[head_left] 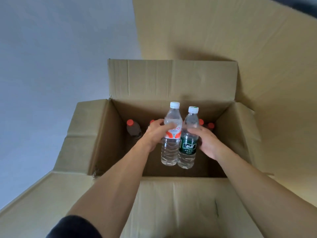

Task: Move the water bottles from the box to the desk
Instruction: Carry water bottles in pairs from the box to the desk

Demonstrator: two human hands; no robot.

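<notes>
Over the open cardboard box [109, 134], you are holding two clear water bottles upright, side by side and touching. Item one: the bottle with the orange-and-white label [171, 134], white cap, is sitting in your left hand [155, 134], whose fingers and thumb are curling round its upper body. Item two: the bottle with the dark green label [187, 145], white cap, is sitting in your right hand [206, 140], whose fingers are wrapping its shoulder. Both bottles are hanging above the box's interior, their bases clear of the floor of the box. Item three: several dark-drink bottles with red caps [133, 128] are standing along the far inside wall. All four box flaps are folding outward. Your dark sleeve [75, 227] is showing at the lower left.
</notes>
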